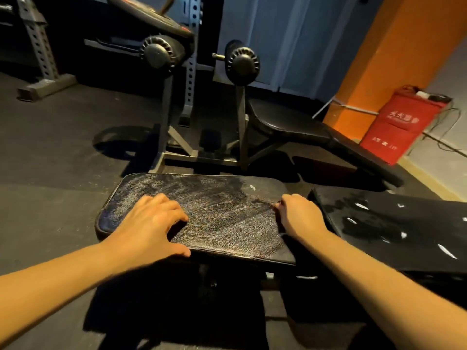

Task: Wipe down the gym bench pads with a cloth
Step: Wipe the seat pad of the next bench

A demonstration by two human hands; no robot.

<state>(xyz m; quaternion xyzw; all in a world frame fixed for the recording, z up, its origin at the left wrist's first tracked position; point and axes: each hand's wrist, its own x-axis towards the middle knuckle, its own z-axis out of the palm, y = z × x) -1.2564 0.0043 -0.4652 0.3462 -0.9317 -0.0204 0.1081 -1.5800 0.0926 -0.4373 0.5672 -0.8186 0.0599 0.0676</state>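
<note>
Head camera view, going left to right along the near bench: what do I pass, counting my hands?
left hand → seat pad → right hand → second bench pad

A worn black seat pad (pixel 214 213), its surface cracked and streaked, sits low over a dark rubber floor (pixel 50 152). The left hand (pixel 149 223) rests on its left part with fingers spread and the thumb at the near edge. The right hand (pixel 300 215) is curled at the pad's right edge, fingertips touching the surface. Just right lies the back pad (pixel 394 228), flecked with white. Beyond stand another bench (pixel 290 122) and a red box (pixel 401 125) against an orange pillar (pixel 394 46).
</note>
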